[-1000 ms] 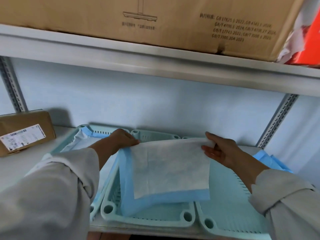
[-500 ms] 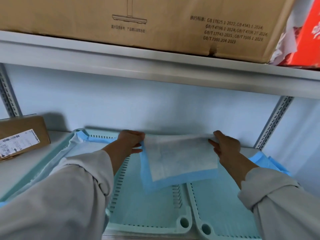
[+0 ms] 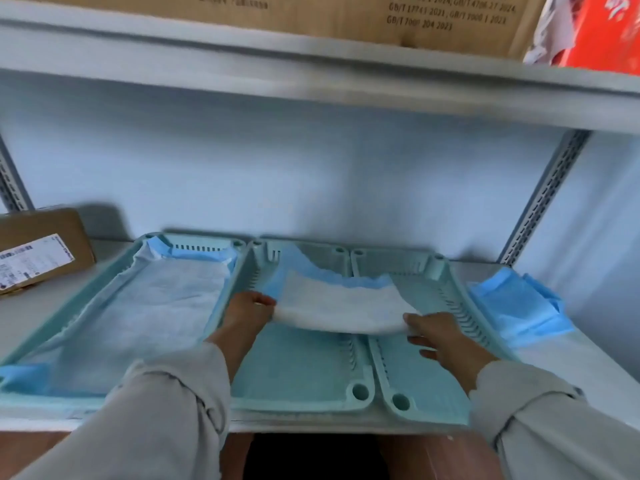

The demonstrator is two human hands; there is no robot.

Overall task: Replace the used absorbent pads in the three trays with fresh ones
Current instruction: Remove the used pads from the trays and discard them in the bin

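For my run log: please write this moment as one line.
left hand + right hand: hold pad | over middle tray | left tray: lined | right tray: bare

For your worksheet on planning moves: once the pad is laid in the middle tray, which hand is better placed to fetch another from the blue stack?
Right hand: the folded blue pad stack lies on its side, beside the right-most tray.

White-and-blue pad [image 3: 337, 308] sagging over middle tray [image 3: 298, 375]

The pale shelf [image 3: 588, 368] carries three teal trays [image 3: 360, 398] side by side, a cardboard box [image 3: 45, 251] and blue pads [image 3: 516, 306].
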